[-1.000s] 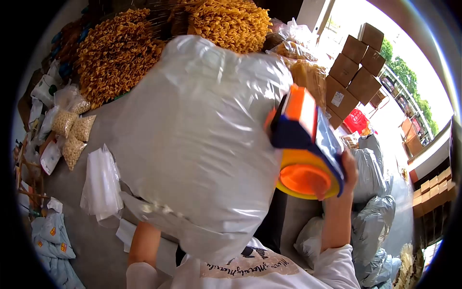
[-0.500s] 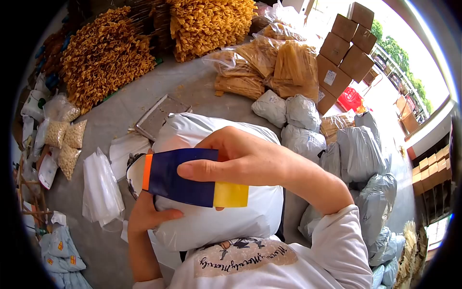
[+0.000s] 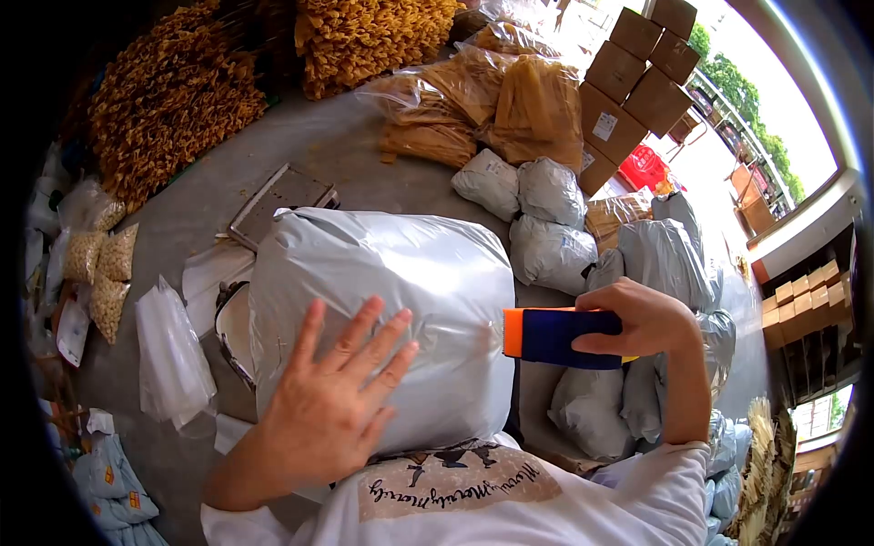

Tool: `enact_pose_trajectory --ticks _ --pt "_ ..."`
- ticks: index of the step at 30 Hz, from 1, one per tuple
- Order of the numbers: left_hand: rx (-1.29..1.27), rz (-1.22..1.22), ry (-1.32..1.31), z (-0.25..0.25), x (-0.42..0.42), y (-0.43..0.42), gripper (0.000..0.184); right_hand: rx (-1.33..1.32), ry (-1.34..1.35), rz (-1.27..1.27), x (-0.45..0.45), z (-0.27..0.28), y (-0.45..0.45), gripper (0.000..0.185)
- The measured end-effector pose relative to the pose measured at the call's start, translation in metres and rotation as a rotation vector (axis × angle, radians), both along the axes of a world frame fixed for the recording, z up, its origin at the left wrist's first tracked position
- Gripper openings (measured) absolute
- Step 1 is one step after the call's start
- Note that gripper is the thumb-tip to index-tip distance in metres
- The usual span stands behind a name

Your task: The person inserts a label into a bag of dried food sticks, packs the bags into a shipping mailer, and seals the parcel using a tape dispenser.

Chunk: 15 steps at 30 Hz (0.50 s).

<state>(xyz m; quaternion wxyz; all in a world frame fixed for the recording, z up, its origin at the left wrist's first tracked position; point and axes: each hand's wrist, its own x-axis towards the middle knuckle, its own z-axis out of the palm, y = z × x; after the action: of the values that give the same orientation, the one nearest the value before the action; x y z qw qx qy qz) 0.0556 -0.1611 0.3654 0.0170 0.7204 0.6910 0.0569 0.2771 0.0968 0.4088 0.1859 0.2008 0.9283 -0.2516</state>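
A large, full white plastic parcel bag (image 3: 401,264) lies in front of my body. My left hand (image 3: 332,405) is spread, palm down, over the bag's near left part; I cannot tell how firmly it touches. To the right, my right hand (image 3: 646,318) grips a dark blue tape dispenser (image 3: 555,338) with an orange, toothed-looking end pointing left. A bit of yellow shows at its other end, under the fingers. That orange end is beside the bag's right edge.
Grey parcel bags (image 3: 555,250) are heaped to the right, with cardboard boxes (image 3: 628,82) stacked behind. Clear-bagged yellow sheets (image 3: 537,109) lie at the back. Flat plastic bags (image 3: 173,355) and a metal tray (image 3: 278,205) are on the floor at left.
My right hand has carried the tape dispenser from above the bag's left side to its right edge. My left hand has come from the bag's left side onto its front, fingers spread.
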Motion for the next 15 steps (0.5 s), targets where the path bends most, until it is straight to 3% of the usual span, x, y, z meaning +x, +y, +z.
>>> enact_pose_trajectory --ticks 2,4,8,10,12,15 --pt "-0.124 -0.141 -0.144 -0.016 0.011 0.020 0.057 0.055 -0.028 -0.022 -0.016 0.010 -0.026 0.036" --pt "-0.121 -0.332 0.155 -0.038 0.016 0.035 0.059 0.326 -0.097 0.140 -0.024 0.015 -0.044 0.034" --pt "-0.181 -0.386 0.307 -0.045 0.015 0.056 0.059 0.511 -0.227 0.118 -0.010 0.003 -0.040 0.034" --pt "-0.202 -0.417 0.305 -0.053 0.016 0.071 0.059 0.494 -0.150 -0.003 -0.001 -0.001 -0.031 0.034" --pt "-0.225 -0.461 0.310 -0.063 0.021 0.085 0.059 0.406 0.096 -0.308 0.007 -0.007 -0.029 0.035" --pt "-0.284 -0.526 0.220 -0.063 0.029 0.097 0.058 0.247 0.402 -0.490 0.024 -0.041 -0.029 0.037"
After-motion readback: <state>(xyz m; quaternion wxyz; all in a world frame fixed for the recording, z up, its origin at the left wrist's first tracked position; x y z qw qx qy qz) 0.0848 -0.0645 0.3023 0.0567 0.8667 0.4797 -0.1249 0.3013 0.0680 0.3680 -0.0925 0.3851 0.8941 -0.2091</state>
